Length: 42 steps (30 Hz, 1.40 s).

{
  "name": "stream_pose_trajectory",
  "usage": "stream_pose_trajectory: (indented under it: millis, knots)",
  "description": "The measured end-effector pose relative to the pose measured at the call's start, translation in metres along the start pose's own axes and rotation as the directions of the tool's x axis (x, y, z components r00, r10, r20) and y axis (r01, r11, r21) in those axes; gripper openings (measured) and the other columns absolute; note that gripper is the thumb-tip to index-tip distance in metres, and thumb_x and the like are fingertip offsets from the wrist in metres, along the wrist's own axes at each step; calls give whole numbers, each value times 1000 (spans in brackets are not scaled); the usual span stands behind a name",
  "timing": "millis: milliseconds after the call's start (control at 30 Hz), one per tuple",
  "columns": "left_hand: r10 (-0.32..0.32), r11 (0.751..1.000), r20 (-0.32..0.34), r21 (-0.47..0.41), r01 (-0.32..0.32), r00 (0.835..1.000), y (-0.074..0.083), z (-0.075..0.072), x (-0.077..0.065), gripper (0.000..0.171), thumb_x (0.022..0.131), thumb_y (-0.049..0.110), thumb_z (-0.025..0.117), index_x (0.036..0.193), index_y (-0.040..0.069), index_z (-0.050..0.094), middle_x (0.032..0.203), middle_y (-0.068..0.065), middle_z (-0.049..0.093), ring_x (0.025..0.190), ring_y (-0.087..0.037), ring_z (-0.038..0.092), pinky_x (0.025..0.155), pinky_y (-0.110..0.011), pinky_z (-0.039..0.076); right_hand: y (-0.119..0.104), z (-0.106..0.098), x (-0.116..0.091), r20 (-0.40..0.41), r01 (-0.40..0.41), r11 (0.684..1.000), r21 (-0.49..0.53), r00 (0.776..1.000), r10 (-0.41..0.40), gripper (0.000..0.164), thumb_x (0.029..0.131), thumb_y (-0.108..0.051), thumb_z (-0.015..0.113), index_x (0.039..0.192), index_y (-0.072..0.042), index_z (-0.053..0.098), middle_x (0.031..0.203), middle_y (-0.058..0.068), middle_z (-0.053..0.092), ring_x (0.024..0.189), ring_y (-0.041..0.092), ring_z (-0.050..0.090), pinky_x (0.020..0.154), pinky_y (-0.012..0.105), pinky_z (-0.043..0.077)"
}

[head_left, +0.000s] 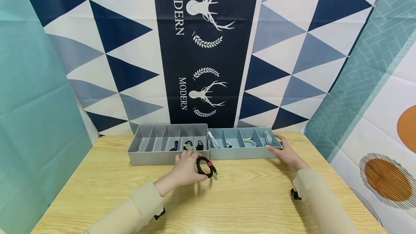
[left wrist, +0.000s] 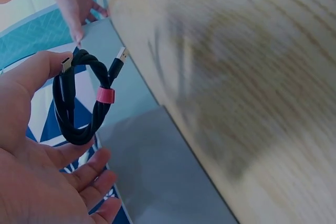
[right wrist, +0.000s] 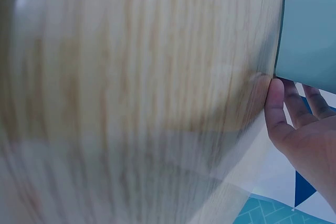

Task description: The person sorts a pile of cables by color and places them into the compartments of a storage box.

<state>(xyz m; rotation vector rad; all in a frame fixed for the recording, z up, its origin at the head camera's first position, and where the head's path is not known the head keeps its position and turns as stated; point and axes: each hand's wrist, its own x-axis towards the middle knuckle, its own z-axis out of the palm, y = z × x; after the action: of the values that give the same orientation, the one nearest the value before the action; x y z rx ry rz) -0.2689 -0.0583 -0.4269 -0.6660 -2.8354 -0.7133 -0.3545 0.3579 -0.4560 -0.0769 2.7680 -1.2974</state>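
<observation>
My left hand point(head_left: 186, 169) pinches a coiled black USB cable point(left wrist: 66, 121) between thumb and index finger, its other fingers spread apart. A pink-red strap point(left wrist: 105, 95) binds the coil, and two plug ends stick up from it in the left wrist view. The cable is held up in front of the grey divided box point(head_left: 169, 158). At the far right, my right hand point(head_left: 287, 154) touches the end of the light blue divided box point(head_left: 243, 153), thumb at its front corner and fingers reaching along the end. In the right wrist view the fingertips are partly hidden by the box point(right wrist: 310, 30).
Both boxes stand end to end at the back of the wooden table point(head_left: 227, 201), against a patterned cloth. Black cables point(head_left: 187, 144) lie in the grey box's right compartments. White cables point(head_left: 268, 138) lie in the blue box. Cloth walls close in both sides.
</observation>
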Motion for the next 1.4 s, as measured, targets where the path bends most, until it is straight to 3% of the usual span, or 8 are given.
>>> stream_pose_trajectory:
  millis: [167, 400, 667, 1133, 1400]
  knots:
    - [-11, 1000, -14, 6, 11, 1000, -1, -10, -1, 74, 63, 43, 82, 123, 8, 55, 126, -12, 52, 119, -33, 41, 89, -49, 32, 0, 1, 1, 3, 1, 1000, 10, 1000, -1, 94, 90, -50, 57, 151, -11, -4, 150, 36, 0, 135, 54, 14, 100, 63, 33]
    - [-23, 1000, -45, 10, 24, 999, -2, -24, -2, 75, 64, 40, 82, 125, 8, 55, 126, -11, 52, 117, -31, 42, 91, -49, 31, 1, 1, 2, -7, 1, 1000, -14, 1000, -1, 95, 89, -52, 56, 151, -12, -4, 150, 35, -1, 136, 54, 11, 104, 66, 24]
    - [-33, 999, -64, 20, 34, 997, -6, -40, 2, 76, 64, 41, 81, 127, 7, 54, 126, -11, 53, 118, -30, 42, 93, -49, 32, 3, 2, 3, 2, 5, 1000, -8, 1000, -5, 94, 90, -51, 57, 151, -12, -4, 150, 35, 0, 135, 54, 13, 101, 63, 33]
    - [-64, 998, -115, -4, 64, 991, -7, -69, 5, 75, 64, 37, 82, 127, 7, 54, 125, -13, 52, 119, -33, 39, 93, -51, 27, 2, 1, 1, 10, 5, 1000, 12, 1000, -6, 95, 90, -49, 57, 151, -12, -5, 151, 34, -5, 135, 56, 9, 102, 65, 28]
    - [-62, 998, -151, 7, 64, 987, -16, -91, 6, 74, 68, 39, 79, 129, 8, 53, 130, -15, 50, 123, -36, 37, 90, -51, 28, 2, 1, 1, 13, -4, 1000, 24, 1000, 4, 96, 90, -50, 57, 151, -11, -6, 151, 33, -6, 136, 55, 9, 102, 65, 29]
